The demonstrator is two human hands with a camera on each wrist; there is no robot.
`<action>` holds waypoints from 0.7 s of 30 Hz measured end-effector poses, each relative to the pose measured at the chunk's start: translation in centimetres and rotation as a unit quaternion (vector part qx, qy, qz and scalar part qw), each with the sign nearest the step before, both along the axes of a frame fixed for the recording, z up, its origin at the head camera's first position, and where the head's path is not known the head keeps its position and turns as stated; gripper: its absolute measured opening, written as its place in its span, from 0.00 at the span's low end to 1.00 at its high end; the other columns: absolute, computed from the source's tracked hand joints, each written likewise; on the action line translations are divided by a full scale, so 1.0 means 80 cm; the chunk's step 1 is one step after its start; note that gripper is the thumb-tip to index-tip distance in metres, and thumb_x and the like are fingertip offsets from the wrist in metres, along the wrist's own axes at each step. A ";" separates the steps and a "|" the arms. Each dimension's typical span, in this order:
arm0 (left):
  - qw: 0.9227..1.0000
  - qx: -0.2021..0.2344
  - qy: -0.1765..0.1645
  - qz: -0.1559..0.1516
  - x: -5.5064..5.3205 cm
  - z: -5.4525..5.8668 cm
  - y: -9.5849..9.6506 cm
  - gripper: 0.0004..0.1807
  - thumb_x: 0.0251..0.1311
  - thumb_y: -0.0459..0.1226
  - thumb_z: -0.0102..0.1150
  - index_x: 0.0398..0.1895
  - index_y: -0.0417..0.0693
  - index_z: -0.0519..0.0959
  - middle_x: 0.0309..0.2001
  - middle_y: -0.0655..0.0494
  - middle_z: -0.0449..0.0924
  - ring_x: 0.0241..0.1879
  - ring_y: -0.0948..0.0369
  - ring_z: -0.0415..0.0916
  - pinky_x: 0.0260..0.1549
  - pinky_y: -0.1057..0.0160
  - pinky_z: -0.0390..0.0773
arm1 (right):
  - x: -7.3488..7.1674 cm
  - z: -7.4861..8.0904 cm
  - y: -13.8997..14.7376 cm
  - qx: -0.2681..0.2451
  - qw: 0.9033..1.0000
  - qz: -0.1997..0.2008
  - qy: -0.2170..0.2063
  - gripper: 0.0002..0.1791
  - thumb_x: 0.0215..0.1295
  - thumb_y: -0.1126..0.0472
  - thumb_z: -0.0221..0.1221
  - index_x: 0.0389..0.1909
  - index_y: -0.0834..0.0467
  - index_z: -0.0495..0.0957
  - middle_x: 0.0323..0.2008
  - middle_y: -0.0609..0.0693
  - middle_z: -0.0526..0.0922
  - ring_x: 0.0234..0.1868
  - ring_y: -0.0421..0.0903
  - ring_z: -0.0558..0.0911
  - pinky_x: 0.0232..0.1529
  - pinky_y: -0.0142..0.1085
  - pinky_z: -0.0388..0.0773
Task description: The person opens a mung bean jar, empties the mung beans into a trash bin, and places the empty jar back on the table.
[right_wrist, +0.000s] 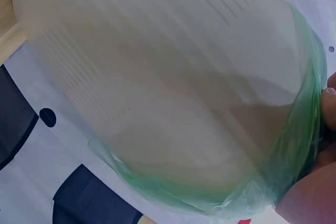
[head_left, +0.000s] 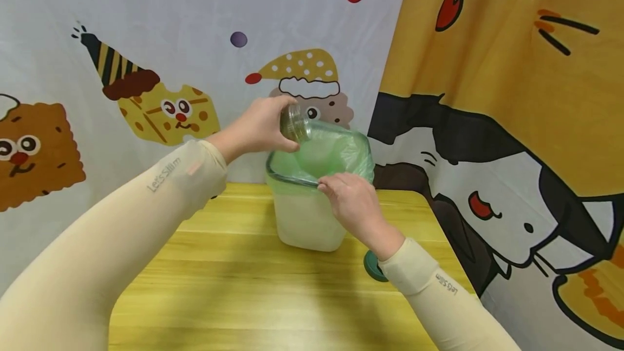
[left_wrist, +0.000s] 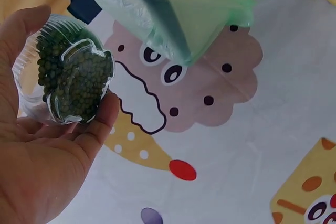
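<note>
My left hand (head_left: pixel 258 128) grips a clear ribbed jar (head_left: pixel 293 122), tipped on its side beside the far left rim of a bin. Small green beans (left_wrist: pixel 79 85) show through the jar's base in the left wrist view. The off-white bin (head_left: pixel 307 221) stands upright on the table, lined with a thin green plastic bag (head_left: pixel 336 150) folded over its rim. At the near right rim, my right hand (head_left: pixel 353 205) pinches the bag's edge. The right wrist view shows the bin's ribbed side (right_wrist: pixel 157 87) and the bag bunched by my fingertips.
A dark green round lid (head_left: pixel 372 267) lies on the yellow wood-grain table (head_left: pixel 219 286), partly hidden by my right wrist. Behind the table hangs a white cloth (head_left: pixel 185 4) with cartoon prints. A yellow cartoon cloth (head_left: pixel 492 58) hangs to the right.
</note>
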State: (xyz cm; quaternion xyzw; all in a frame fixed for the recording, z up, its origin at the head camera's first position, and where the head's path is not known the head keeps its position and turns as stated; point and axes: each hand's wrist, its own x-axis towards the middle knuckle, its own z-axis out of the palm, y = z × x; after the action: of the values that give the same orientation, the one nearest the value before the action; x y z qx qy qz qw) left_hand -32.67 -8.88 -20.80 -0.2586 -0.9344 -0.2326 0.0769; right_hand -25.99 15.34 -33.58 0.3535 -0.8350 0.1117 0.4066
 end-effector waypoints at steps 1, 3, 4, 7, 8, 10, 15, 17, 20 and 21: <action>1.000 -0.007 0.006 -0.004 -0.001 0.002 0.002 0.54 0.51 0.44 0.83 0.79 0.39 0.65 0.66 0.42 0.79 0.58 0.47 0.81 0.59 0.49 0.86 | 0.000 -0.001 0.000 0.000 1.000 -0.001 0.001 0.19 0.80 0.50 0.57 0.42 0.59 0.90 0.36 0.50 0.93 0.34 0.50 0.90 0.37 0.43 0.89; 1.000 -0.015 0.014 -0.011 -0.005 0.007 0.005 0.53 0.50 0.43 0.83 0.78 0.39 0.66 0.65 0.42 0.80 0.59 0.47 0.81 0.60 0.49 0.86 | 0.001 -0.001 0.000 -0.001 1.000 -0.004 0.000 0.21 0.80 0.49 0.54 0.42 0.58 0.90 0.36 0.50 0.94 0.34 0.50 0.90 0.37 0.43 0.89; 1.000 -0.020 0.017 -0.013 -0.006 0.009 0.006 0.53 0.50 0.42 0.83 0.78 0.39 0.66 0.65 0.42 0.80 0.60 0.48 0.80 0.60 0.50 0.85 | 0.001 -0.001 0.000 -0.001 1.000 -0.006 -0.001 0.22 0.81 0.48 0.53 0.42 0.58 0.90 0.36 0.50 0.94 0.34 0.50 0.90 0.37 0.42 0.89; 0.999 -0.038 0.019 -0.015 -0.010 0.014 0.010 0.51 0.51 0.40 0.84 0.78 0.39 0.67 0.65 0.43 0.80 0.60 0.48 0.79 0.61 0.50 0.85 | 0.002 -0.001 -0.001 -0.001 1.000 -0.007 -0.006 0.20 0.81 0.49 0.55 0.42 0.58 0.90 0.36 0.50 0.94 0.35 0.50 0.91 0.38 0.43 0.89; 0.999 -0.043 0.019 -0.015 -0.011 0.016 0.011 0.51 0.51 0.39 0.84 0.77 0.39 0.67 0.64 0.44 0.80 0.60 0.49 0.80 0.62 0.50 0.84 | 0.003 0.000 -0.001 0.000 1.000 -0.007 -0.008 0.18 0.80 0.50 0.57 0.42 0.58 0.90 0.36 0.50 0.94 0.35 0.49 0.90 0.38 0.43 0.89; 0.998 -0.050 0.018 -0.015 -0.013 0.019 0.013 0.50 0.51 0.39 0.83 0.77 0.40 0.67 0.65 0.45 0.80 0.60 0.49 0.80 0.62 0.50 0.84 | 0.004 0.001 -0.001 0.001 1.000 -0.008 -0.011 0.14 0.77 0.53 0.61 0.42 0.58 0.90 0.36 0.49 0.94 0.35 0.49 0.90 0.39 0.43 0.89; 0.998 -0.054 0.021 -0.015 -0.015 0.024 0.017 0.48 0.51 0.38 0.83 0.76 0.41 0.69 0.64 0.45 0.80 0.60 0.50 0.80 0.63 0.50 0.84 | 0.007 0.000 0.000 0.004 1.000 -0.008 -0.013 0.09 0.72 0.56 0.66 0.42 0.57 0.90 0.36 0.49 0.94 0.34 0.49 0.90 0.39 0.43 0.89; 0.998 -0.054 0.023 -0.014 -0.016 0.025 0.017 0.48 0.51 0.37 0.83 0.76 0.41 0.69 0.64 0.45 0.81 0.59 0.50 0.80 0.63 0.50 0.83 | 0.007 0.000 0.000 0.006 1.000 -0.006 -0.012 0.11 0.74 0.55 0.64 0.42 0.57 0.90 0.36 0.49 0.94 0.34 0.48 0.90 0.39 0.42 0.89; 0.998 -0.055 0.025 -0.012 -0.018 0.027 0.017 0.48 0.51 0.37 0.83 0.76 0.41 0.68 0.64 0.45 0.81 0.59 0.50 0.80 0.63 0.50 0.84 | 0.007 0.000 0.000 0.006 1.000 -0.004 -0.011 0.15 0.78 0.52 0.60 0.43 0.58 0.90 0.36 0.49 0.94 0.33 0.48 0.90 0.38 0.42 0.89; 0.998 -0.056 0.028 -0.012 -0.018 0.028 0.017 0.49 0.51 0.37 0.83 0.76 0.41 0.68 0.64 0.45 0.81 0.60 0.50 0.80 0.63 0.49 0.84 | 0.007 0.000 0.000 0.006 1.000 -0.003 -0.010 0.17 0.79 0.51 0.58 0.43 0.58 0.90 0.35 0.49 0.93 0.33 0.48 0.90 0.37 0.42 0.89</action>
State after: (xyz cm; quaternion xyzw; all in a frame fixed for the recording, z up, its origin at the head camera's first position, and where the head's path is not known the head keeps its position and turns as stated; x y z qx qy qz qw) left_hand -34.08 -7.50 -18.57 -0.2799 -0.9403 -0.1736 0.0855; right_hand -25.42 15.37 -33.62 0.3521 -0.8407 0.1088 0.3968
